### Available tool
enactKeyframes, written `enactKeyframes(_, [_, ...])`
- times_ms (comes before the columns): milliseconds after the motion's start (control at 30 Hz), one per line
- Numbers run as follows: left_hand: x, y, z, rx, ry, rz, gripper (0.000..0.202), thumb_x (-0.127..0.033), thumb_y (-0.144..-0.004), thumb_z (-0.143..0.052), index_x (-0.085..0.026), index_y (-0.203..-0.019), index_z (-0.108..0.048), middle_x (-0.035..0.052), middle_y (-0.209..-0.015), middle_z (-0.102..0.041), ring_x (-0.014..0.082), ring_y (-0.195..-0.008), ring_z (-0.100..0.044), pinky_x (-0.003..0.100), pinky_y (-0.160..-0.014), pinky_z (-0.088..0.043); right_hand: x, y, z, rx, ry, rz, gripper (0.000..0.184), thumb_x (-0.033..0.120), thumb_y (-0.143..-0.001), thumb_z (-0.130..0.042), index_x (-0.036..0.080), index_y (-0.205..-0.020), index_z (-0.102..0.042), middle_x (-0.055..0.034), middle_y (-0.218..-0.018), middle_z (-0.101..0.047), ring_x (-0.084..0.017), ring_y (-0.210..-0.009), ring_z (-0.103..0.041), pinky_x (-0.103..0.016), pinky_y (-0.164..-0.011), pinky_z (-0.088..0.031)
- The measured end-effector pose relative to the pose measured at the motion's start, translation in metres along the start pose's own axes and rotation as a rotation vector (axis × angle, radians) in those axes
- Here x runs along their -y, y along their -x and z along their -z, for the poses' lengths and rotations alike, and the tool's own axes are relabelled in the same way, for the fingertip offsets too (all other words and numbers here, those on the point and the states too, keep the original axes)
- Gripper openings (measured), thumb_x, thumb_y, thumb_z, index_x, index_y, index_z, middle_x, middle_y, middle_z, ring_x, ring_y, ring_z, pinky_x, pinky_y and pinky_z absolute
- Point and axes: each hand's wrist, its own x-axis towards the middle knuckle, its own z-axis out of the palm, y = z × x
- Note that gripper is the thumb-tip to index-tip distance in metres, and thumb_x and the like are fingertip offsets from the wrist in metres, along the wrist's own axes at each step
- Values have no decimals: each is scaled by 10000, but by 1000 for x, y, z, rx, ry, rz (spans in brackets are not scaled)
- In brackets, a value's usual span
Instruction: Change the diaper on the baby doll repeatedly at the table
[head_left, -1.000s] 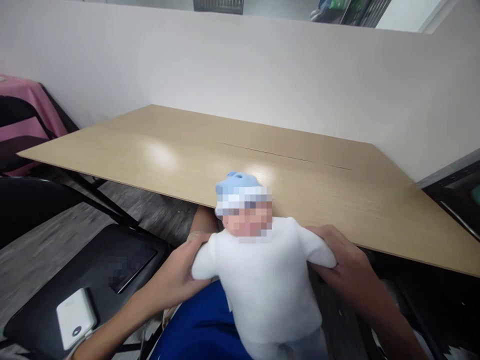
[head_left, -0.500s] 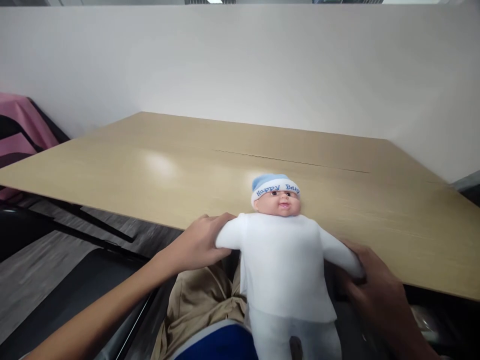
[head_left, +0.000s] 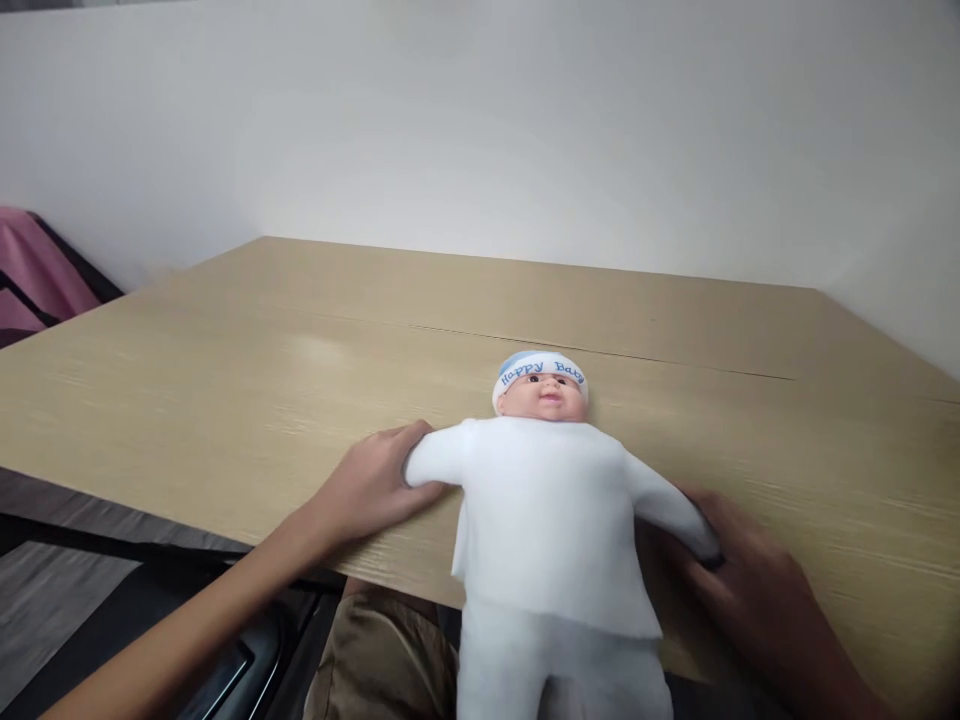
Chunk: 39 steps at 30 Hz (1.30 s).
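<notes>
A baby doll in white clothes lies face up at the table's near edge, its legs running down toward me. On its head is a blue and white cap with "Happy Baby" written on the band. My left hand is closed around the doll's arm on the left side of the picture. Around the end of the other arm, on the right, my right hand is closed too. The ends of both doll arms are hidden in my hands.
The wooden table has a thin seam across it and meets a pale wall at the back. Pink cloth hangs over something at the far left. A black chair stands at the lower left, beside my brown trousers.
The doll and both hands are farther over the table, with more tabletop beneath them. My view has tilted down and come closer to the table. Both hands have kept their hold.
</notes>
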Motion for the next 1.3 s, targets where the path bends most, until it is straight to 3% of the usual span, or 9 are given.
enactKeyframes(133, [19,-47,6,1,-4,-21,404,-640,-966,-657,-247,-1052,-626,78,-1010,-805,303,-889,-748,375,-712,-462,0,-59,-9,76,-23,32,422,642,-1031,-558,307,-1206,-743,-99,-1075,-853,-376,-935,-802,-460,-743,-603])
enactKeyframes(300, [41,-101,14,5,-5,-26,546,-783,-938,-641,-250,-1051,-627,79,-1041,-806,315,-905,-743,384,-713,-481,-9,-125,-31,49,-29,84,534,757,-1041,-532,298,-1219,-737,-113,-1199,-835,-390,-1059,-773,-481,-845,-584])
enactKeyframes(567, [84,-183,17,-30,-86,-142,671,-853,-931,-574,-228,-1163,-656,125,-1134,-807,365,-1016,-762,435,-823,-553,-12,-191,-59,-51,36,63,543,744,-1024,-562,265,-1222,-725,-124,-1208,-837,-392,-1053,-772,-456,-820,-558])
enactKeyframes(767, [103,-233,13,-112,-177,-117,691,-878,-936,-527,-225,-1127,-649,126,-1071,-804,371,-939,-755,428,-753,-527,-16,-241,-68,-57,71,29,497,726,-1018,-568,263,-1130,-713,-126,-1135,-831,-372,-988,-759,-435,-766,-529])
enactKeyframes(900, [112,-244,7,-180,-204,-148,695,-875,-949,-536,-218,-1137,-665,122,-1058,-799,349,-939,-743,414,-764,-531,-21,-258,-72,-51,67,35,487,710,-1012,-589,257,-1141,-715,-127,-1117,-827,-363,-975,-754,-448,-800,-545])
enactKeyframes(1033, [114,-243,4,-257,-225,-207,744,-865,-963,-562,-186,-1240,-692,151,-1125,-797,366,-1060,-729,459,-906,-559,-23,-257,-73,-63,64,68,487,695,-1014,-592,247,-1153,-724,-143,-1123,-821,-372,-1015,-748,-479,-884,-569])
enactKeyframes(1167, [115,-233,6,-301,-190,-234,757,-855,-965,-607,-186,-1309,-689,164,-1253,-784,375,-1180,-698,505,-1055,-538,-26,-251,-70,-82,80,111,531,711,-1012,-589,232,-1191,-734,-167,-1195,-808,-400,-1112,-725,-523,-977,-563])
enactKeyframes(1300, [127,-212,13,-248,-105,-202,735,-805,-998,-626,-192,-1401,-671,164,-1331,-775,372,-1233,-692,494,-1050,-549,-32,-245,-64,-52,37,189,565,712,-1044,-545,243,-1290,-741,-151,-1270,-811,-399,-1164,-716,-555,-1055,-533])
